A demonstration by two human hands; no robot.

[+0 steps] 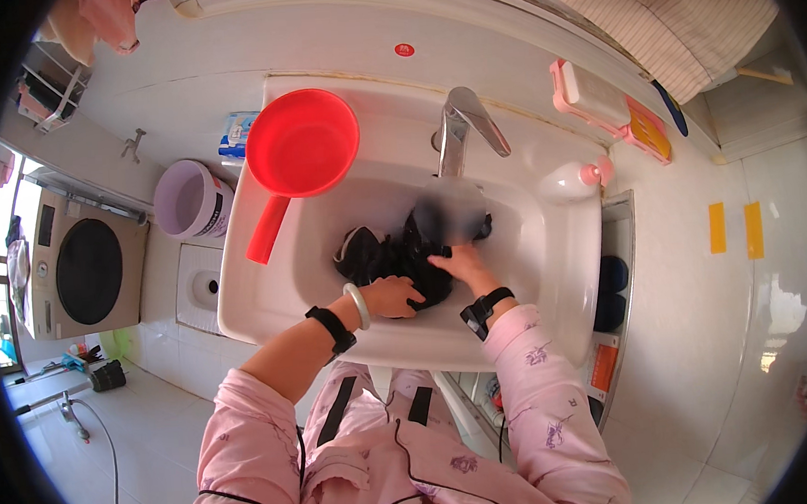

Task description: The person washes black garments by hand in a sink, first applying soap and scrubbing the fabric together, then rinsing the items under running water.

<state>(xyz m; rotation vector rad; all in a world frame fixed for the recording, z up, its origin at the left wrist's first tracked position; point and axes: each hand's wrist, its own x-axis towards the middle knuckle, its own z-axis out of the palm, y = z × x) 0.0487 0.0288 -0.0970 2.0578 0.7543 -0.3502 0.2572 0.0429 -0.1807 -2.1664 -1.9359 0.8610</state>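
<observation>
Black cloth (427,278), bunched up and wet-looking, lies in the basin of a white ceramic sink (536,271). My left hand (394,296) grips its near edge, the fingers curled into the fabric. On the right side of the cloth rests my right hand (465,265), its thumb pointing left across the fabric. A blurred patch hides that hand's fingers and part of the cloth below the chrome faucet (453,138). A light trim shows on the left part of the cloth. Whether water is running cannot be seen.
A red plastic dipper (303,144) sits on the sink's back left corner. At the right rim is a pump bottle (569,181), below a pink soap rack (588,102). To the left are a lilac bucket (182,200), a squat toilet (198,289) and a washing machine (89,271).
</observation>
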